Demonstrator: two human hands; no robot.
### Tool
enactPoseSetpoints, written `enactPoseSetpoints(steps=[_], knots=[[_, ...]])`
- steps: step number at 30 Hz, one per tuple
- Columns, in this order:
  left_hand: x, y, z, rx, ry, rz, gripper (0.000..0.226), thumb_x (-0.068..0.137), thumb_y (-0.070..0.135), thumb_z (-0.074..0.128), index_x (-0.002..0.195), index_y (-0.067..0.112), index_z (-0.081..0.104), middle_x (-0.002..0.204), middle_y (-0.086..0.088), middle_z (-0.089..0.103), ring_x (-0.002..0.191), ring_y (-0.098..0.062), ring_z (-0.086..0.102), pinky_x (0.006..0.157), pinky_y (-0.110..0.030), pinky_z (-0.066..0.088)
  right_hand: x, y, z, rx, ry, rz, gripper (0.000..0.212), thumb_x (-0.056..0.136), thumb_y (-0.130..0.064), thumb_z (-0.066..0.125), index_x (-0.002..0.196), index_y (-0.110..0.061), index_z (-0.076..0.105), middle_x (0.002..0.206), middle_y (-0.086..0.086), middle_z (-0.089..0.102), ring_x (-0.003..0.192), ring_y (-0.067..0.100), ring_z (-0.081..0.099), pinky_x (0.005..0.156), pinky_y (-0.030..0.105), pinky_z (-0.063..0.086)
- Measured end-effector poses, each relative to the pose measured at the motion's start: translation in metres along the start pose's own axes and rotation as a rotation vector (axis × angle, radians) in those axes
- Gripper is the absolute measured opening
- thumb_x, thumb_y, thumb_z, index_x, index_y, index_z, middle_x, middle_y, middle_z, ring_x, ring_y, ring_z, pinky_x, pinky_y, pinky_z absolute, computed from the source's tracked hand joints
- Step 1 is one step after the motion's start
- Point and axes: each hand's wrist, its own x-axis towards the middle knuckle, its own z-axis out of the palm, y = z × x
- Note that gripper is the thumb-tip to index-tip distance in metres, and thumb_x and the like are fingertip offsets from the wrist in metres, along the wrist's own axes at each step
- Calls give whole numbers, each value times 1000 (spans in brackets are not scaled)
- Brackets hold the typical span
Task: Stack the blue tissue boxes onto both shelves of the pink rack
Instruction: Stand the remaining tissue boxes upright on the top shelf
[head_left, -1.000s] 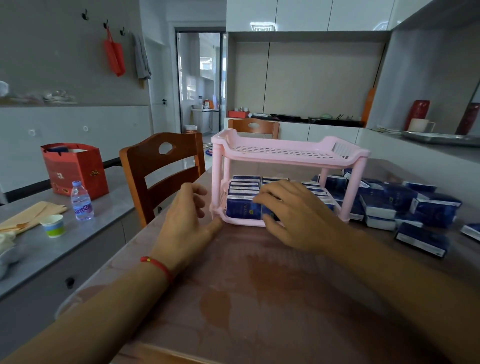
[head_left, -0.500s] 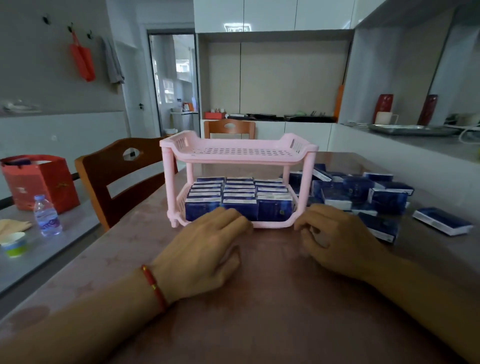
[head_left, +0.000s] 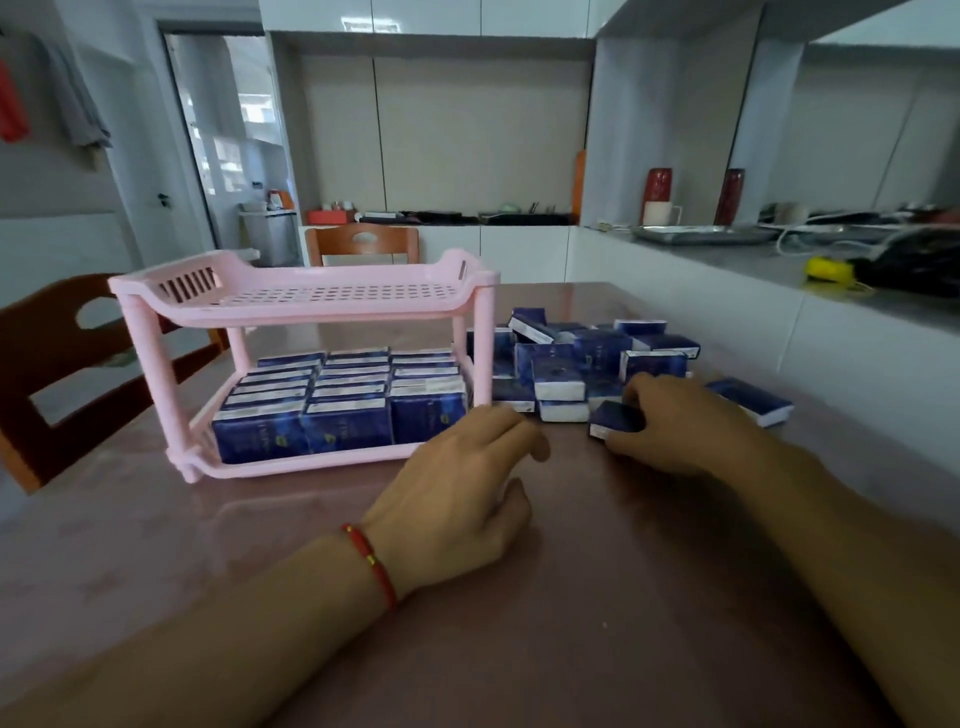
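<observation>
Head view: shifted rightward from the two-tier pink plastic rack (head_left: 306, 332), right hand (head_left: 670, 423) now curled round one small blue tissue box (head_left: 613, 420) on the brown tabletop (head_left: 597, 597), long axis left-right; left hand (head_left: 457, 499) relaxed, empty. Lower shelf full; upper bare, up-left.

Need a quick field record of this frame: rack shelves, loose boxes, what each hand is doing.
top shelf: pink rack, upper shelf bare
bottom shelf: filled with rows of blue tissue boxes
loose pile: blue boxes heaped on the table, right of the rack
stray box: one flat box apart, right of the pile
right hand: right hand grips a box at the pile's near edge
left hand: left hand holds nothing, fingers loosely curled, near the rack's front right post
</observation>
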Motion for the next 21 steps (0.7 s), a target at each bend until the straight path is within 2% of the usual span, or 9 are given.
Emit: enactPoseSetpoints(steps=[3,5,8,10,12,15,17,19,21], knots=[[-7,-5,-2,-129,8,-124,31,83,28,54,113,24,61,101,16,52,89,-1,51,85,-12,41,-6,4,-13,81,-46,-35,54,76,-68,61,107,-23,64,98,-4,67,86,14,62,80,38,55],[-7,-6,0,-233,64,-245,30,88,37,62,116,26,63,99,16,60,82,-5,60,76,-13,45,-13,4,-23,309,-69,-157,55,68,-71,67,106,-32,64,102,-14,67,92,7,64,88,36,55],[-1,0,-2,-598,80,-475,51,88,55,66,128,24,59,93,7,70,73,-8,69,73,-20,54,-32,-19,-32,675,-246,-428,48,70,-48,84,111,-36,63,110,-15,67,102,4,64,96,32,53],[0,1,-3,-945,53,-615,46,92,35,68,133,17,56,95,-15,72,79,-26,74,74,-30,60,-41,-38,-31,705,-291,-507,53,66,-42,88,112,-36,63,112,-16,66,105,4,63,91,28,55],[-3,-2,-3,-1079,41,-671,40,92,15,71,130,18,60,109,-33,67,99,-45,69,87,-47,60,-41,-43,-32,714,-292,-521,51,67,-50,84,111,-36,64,111,-16,66,104,3,63,88,24,54],[-7,-7,1,-1000,44,-653,38,87,9,75,121,24,68,110,-29,69,106,-48,65,98,-56,53,-20,-12,-28,761,17,-290,49,79,-70,61,100,-27,72,100,-7,71,96,11,66,84,31,53],[-7,-6,0,-986,48,-618,36,89,5,73,119,25,69,107,-24,72,104,-46,66,95,-54,56,0,29,-18,473,325,93,38,89,-54,60,103,-21,72,108,4,68,104,25,63,89,45,51],[-7,-3,-2,-996,68,-589,36,90,3,70,119,25,70,108,-25,71,103,-46,65,89,-54,58,11,64,2,114,305,375,38,93,-41,56,123,-19,65,130,13,57,121,35,51,98,50,43],[-6,1,-6,-1026,99,-585,36,91,0,69,118,23,70,110,-29,68,102,-45,66,80,-49,63,15,77,17,56,169,457,38,95,-42,54,126,-23,62,134,14,55,123,38,49,102,51,39]])
